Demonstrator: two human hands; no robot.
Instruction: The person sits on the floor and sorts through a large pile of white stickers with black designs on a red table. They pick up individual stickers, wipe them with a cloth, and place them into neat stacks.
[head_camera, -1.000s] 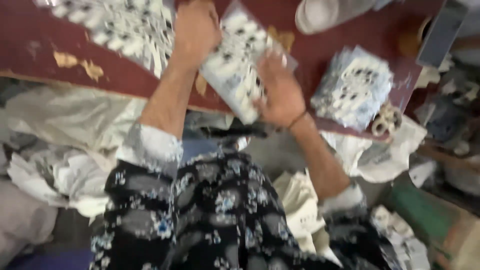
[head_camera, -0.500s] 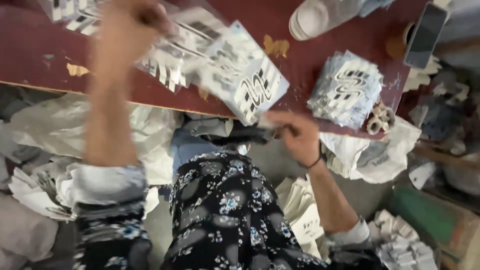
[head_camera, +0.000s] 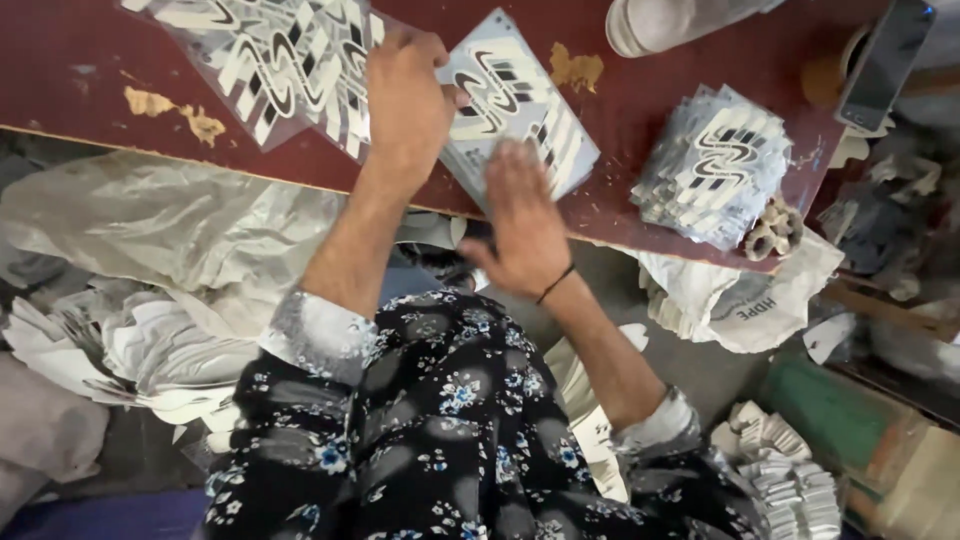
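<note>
A stack of clear printed sticker sheets (head_camera: 520, 110) with black and white wavy shapes lies at the near edge of the dark red table (head_camera: 80, 80). My left hand (head_camera: 405, 100) rests on the stack's left side, fingers curled over the sheets. My right hand (head_camera: 520, 215) lies flat and open against the stack's near edge, fingers spread. Further sheets of the same print (head_camera: 270, 60) are spread on the table to the left. A second neat stack (head_camera: 715, 170) sits to the right.
A phone (head_camera: 885, 60) and a white cup (head_camera: 650, 22) lie at the table's far right. Crumpled paper and plastic (head_camera: 170, 240) hang below the table's left edge. Piles of cut scraps (head_camera: 790, 470) and a white bag (head_camera: 740, 300) lie on the floor at the right.
My left hand has come down from the far left onto the stack. My right hand has risen from below the table edge and now presses flat against the stack.
</note>
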